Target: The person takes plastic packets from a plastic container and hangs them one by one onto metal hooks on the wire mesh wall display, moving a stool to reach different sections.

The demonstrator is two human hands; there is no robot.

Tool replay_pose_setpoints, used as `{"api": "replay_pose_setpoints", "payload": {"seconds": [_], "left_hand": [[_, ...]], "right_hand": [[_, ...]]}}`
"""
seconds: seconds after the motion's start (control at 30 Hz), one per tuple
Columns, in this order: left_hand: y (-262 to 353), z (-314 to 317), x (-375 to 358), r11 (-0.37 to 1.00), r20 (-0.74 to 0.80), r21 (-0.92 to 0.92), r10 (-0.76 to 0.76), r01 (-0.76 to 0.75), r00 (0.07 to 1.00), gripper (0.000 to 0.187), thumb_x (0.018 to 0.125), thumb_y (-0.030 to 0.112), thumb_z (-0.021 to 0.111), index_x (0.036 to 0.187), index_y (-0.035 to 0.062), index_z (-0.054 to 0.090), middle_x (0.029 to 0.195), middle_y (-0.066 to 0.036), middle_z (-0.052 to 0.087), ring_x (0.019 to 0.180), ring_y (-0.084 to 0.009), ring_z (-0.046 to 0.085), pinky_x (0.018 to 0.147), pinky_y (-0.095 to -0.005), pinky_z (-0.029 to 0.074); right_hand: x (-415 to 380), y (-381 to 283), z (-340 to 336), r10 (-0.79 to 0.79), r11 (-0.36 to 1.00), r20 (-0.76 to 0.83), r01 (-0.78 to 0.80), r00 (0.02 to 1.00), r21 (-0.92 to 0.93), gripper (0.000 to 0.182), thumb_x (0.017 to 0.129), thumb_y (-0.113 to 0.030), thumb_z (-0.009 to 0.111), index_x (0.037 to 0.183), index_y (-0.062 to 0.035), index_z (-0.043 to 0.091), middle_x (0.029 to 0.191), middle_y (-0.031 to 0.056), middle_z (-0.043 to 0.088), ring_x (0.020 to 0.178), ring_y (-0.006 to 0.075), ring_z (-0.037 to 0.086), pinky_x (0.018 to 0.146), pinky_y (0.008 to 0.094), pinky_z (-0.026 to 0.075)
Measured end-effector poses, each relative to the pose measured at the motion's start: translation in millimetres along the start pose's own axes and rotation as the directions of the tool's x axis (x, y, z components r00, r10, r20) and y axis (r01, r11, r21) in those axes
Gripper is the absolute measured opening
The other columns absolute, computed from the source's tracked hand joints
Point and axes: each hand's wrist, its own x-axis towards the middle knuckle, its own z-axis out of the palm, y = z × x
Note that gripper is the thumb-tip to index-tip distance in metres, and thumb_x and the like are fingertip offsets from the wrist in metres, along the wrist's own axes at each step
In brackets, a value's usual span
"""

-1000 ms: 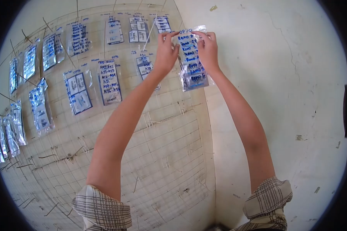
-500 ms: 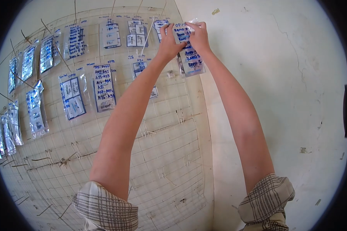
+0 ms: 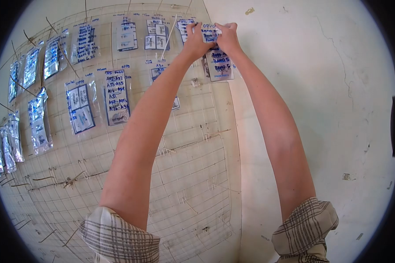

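A clear plastic bag with blue handwriting [image 3: 220, 65] hangs between my two hands at the top right of the wire grid. My left hand [image 3: 198, 40] pinches its upper left side, thumb against the bag. Fingers of my right hand [image 3: 227, 38] are closed on the upper right edge. The lower part of the bag dangles free in front of the wall corner. Just left of my left hand, another labelled bag [image 3: 184, 27] hangs on the grid, partly covered by my fingers. Whether a hook passes through the held bag cannot be seen.
The wire grid [image 3: 162, 151] covers the left wall, with bare hooks sticking out. Several labelled bags hang on it, among them a long one [image 3: 117, 97] and a two-panel one [image 3: 80, 107]. A plain wall [image 3: 329, 109] stands on the right.
Both hands have shifted slightly, and the upper part of the bag is now more covered by my fingers. The bag's bottom edge sits a little higher.
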Motion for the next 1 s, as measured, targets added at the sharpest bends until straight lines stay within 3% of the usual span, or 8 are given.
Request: {"api": "replay_pose_setpoints", "payload": {"seconds": [0.17,0.4,0.6,0.7,0.8,0.87,0.97,1.0], "left_hand": [[-7,2,2,0.998,-0.028,0.045,0.045,-0.044,0.999,0.088,0.063,0.029,0.073,0.129,-0.0038,0.024,0.129,-0.02,0.02,0.112,-0.0331,0.041,0.093,-0.0336,0.037],[-9,-2,9,0.997,-0.06,0.053,0.057,-0.054,0.997,0.088,0.062,0.03,0.073,0.128,-0.0028,0.027,0.129,-0.02,0.021,0.112,-0.0322,0.041,0.091,-0.0336,0.039],[-5,-4,5,0.999,-0.019,0.018,-0.028,0.029,0.999,0.089,0.06,0.031,0.074,0.128,-0.0036,0.028,0.128,-0.02,0.024,0.11,-0.0314,0.042,0.089,-0.0333,0.041],[-11,-1,3,0.999,-0.021,0.032,-0.031,0.031,0.999,0.089,0.056,0.028,0.075,0.124,-0.0074,0.03,0.125,-0.021,0.025,0.1,-0.0336,0.05,0.083,-0.0347,0.044],[-23,4,-2,0.998,0.012,0.033,-0.061,0.061,0.998,0.089,0.056,0.028,0.075,0.124,-0.0066,0.031,0.126,-0.021,0.024,0.1,-0.034,0.05,0.084,-0.035,0.044],[-35,7,-10,0.987,0.035,0.154,-0.042,0.036,0.999,0.094,0.058,0.033,0.076,0.127,-0.0068,0.027,0.126,-0.02,0.026,0.107,-0.0329,0.045,0.09,-0.033,0.04],[-55,16,-25,0.995,0.029,0.056,-0.089,0.087,0.996,0.094,0.056,0.028,0.076,0.127,-0.004,0.025,0.126,-0.023,0.022,0.102,-0.0346,0.049,0.087,-0.0385,0.041],[-60,20,-30,0.99,-0.005,0.118,-0.079,0.079,0.997,0.096,0.057,0.028,0.076,0.13,-0.0017,0.022,0.126,-0.022,0.023,0.1,-0.0378,0.049,0.087,-0.0396,0.041]], "right_hand": [[2,5,4,-0.055,0.998,0.012,0.055,0.998,-0.019,0.046,0.068,0.007,0.049,0.113,0.0003,0.052,0.109,0.0183,0.034,0.092,0.0314,0.049,0.085,0.0324,0.042],[7,2,5,-0.088,0.996,-0.019,0.088,0.996,-0.033,0.045,0.069,0.007,0.049,0.113,-0.0002,0.052,0.109,0.0189,0.034,0.093,0.0321,0.049,0.085,0.033,0.042],[9,7,10,-0.071,0.994,0.027,0.073,0.997,-0.087,0.042,0.07,0.006,0.05,0.111,-0.0015,0.054,0.11,0.0198,0.034,0.094,0.033,0.049,0.086,0.0341,0.042],[6,13,15,-0.025,0.994,0.062,0.031,0.998,-0.103,0.041,0.07,0.005,0.05,0.111,-0.0016,0.055,0.11,0.0202,0.033,0.094,0.033,0.05,0.086,0.034,0.042],[-2,21,25,-0.032,0.994,0.098,0.041,0.995,-0.099,0.04,0.072,0.001,0.051,0.112,-0.0022,0.054,0.114,0.0213,0.032,0.097,0.0371,0.047,0.087,0.0392,0.041],[-22,19,34,-0.047,0.986,0.09,0.06,0.995,-0.157,0.042,0.073,-0.003,0.052,0.114,-0.0067,0.052,0.119,0.0225,0.028,0.099,0.0424,0.043,0.087,0.0453,0.038],[-60,26,49,-0.076,0.986,0.033,0.08,0.997,-0.146,0.044,0.074,-0.006,0.052,0.118,-0.013,0.049,0.123,0.0239,0.024,0.103,0.0466,0.038,0.088,0.0489,0.036],[-70,34,57,-0.052,0.991,0.07,0.06,0.996,-0.119,0.046,0.075,-0.007,0.054,0.12,-0.0163,0.047,0.123,0.0262,0.022,0.105,0.0463,0.038,0.089,0.0467,0.037]]}}
